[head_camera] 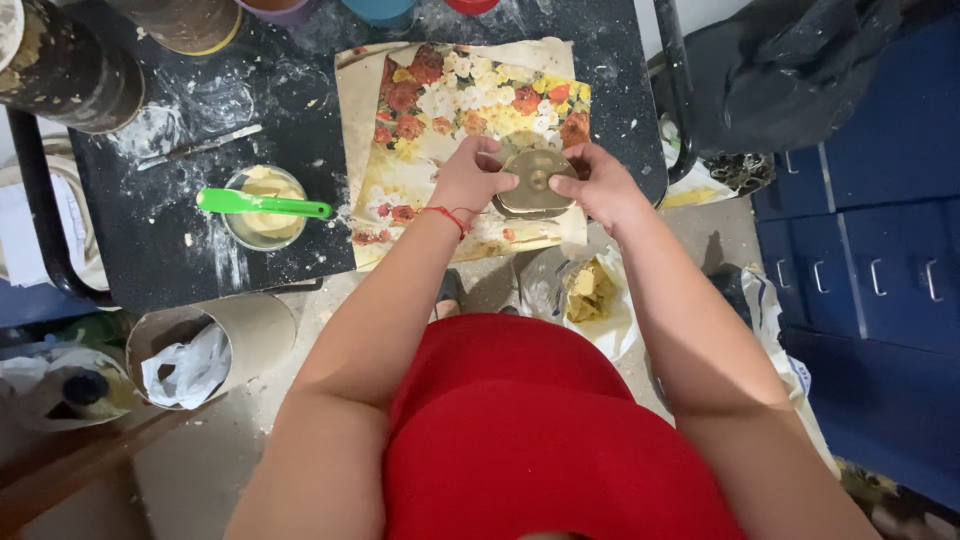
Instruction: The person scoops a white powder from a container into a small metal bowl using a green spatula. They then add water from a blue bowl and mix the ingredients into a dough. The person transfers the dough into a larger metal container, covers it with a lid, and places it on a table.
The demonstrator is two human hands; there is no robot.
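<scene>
A small round golden-brown disc [535,180] lies on a flower-patterned sheet [470,105] spread over the dark speckled table [180,240]. My left hand [468,178] grips the disc's left edge with thumb and fingers. My right hand [595,185] pinches its right edge. Both hands hold the disc low over the near edge of the sheet. A red thread bracelet sits on my left wrist.
A glass bowl of pale paste [265,205] with a green spatula [262,205] stands left of the sheet. A thin metal tool [200,147] lies beyond it. Tubs line the table's far edge. Blue drawers [870,240] stand right; a cardboard tube bin [215,350] and plastic bags sit on the floor.
</scene>
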